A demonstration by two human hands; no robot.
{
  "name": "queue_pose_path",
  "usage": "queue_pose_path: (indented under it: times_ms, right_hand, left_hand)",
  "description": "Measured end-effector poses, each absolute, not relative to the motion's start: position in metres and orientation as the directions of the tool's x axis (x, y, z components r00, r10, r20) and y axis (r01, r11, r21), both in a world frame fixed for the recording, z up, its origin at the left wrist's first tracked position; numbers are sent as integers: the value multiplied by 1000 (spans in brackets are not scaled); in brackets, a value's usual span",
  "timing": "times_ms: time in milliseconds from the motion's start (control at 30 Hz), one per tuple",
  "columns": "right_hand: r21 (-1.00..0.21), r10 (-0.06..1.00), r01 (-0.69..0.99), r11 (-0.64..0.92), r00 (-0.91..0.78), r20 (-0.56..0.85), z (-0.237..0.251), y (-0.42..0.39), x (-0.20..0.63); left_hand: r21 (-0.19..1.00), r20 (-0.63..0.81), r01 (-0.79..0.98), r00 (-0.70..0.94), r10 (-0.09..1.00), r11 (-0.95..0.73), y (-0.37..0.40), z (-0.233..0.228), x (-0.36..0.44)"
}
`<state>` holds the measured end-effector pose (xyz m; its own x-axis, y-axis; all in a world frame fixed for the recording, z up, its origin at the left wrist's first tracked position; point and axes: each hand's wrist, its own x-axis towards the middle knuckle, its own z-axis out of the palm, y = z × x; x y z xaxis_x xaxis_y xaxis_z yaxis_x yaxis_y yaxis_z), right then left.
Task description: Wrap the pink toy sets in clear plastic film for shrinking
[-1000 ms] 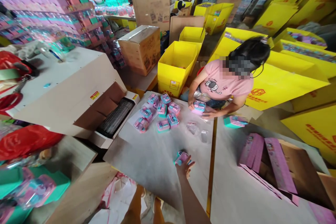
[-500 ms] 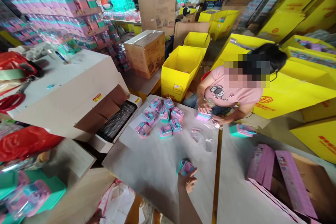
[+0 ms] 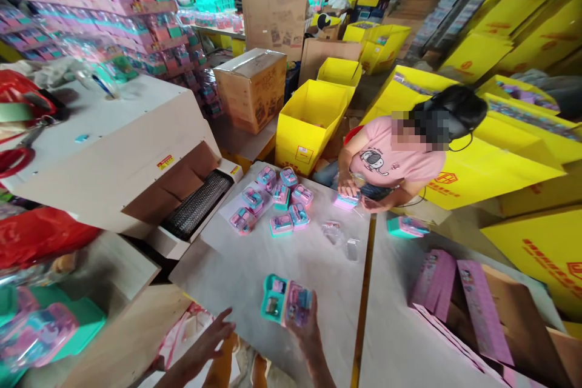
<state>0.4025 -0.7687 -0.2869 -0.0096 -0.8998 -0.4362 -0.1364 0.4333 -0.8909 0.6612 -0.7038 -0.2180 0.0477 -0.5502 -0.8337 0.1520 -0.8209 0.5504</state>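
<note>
Two toy cases (image 3: pixel 285 303), teal and pink, are clamped in the right hand (image 3: pixel 305 326) grip, held just above the fingers over the tabletop (image 3: pixel 254 267). Left hand (image 3: pixel 207 342) grip is spread apart, empty, left of the cases.

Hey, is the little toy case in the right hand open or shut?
Open: the toy case in the right hand lies spread, teal half beside pink half.

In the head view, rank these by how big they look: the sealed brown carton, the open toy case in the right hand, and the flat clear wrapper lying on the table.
1. Brown carton, largest even though it is far from the camera.
2. Toy case, held up by the right hand; nearness enlarges it.
3. Clear wrapper, smallest.
</note>
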Motion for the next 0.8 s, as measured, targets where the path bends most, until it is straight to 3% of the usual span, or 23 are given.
queue_pose_path:
  times_ms: [67, 167, 300, 433, 567, 667, 800]
  right_hand:
    - [-886, -887, 135, 444, 209, -413, -263, -761, 419]
    - [-852, -840, 205, 482, 384, -383, -237, -754, 437]
    - [-849, -865, 204, 487, 248, -437, -227, -753, 447]
    - [-741, -759, 168, 650, 185, -624, -221, -757, 443]
    - [-737, -752, 149, 659, 133, -646, -223, -767, 430]
    - [-759, -760, -50, 649, -17, -649, -245, -784, 409]
    - [-666, -808, -458, 589, -299, -508, -285, -823, 362]
  left_hand:
    - [563, -803, 254, -59, -594, -786, -721, -209, 641]
    - [521, -774, 389, -158, -613, -759, -736, -201, 621]
    - [473, -780, 498, -146, -608, -727, -743, -203, 615]
    - [488, -773, 487, -144, -618, -725, -746, -212, 612]
    - [549, -741, 306, -254, -622, -778, -756, -222, 609]
    - [657, -704, 53, -312, -638, -752, -781, -233, 613]
    - [644, -737, -336, -30, -676, -687, -847, -255, 622]
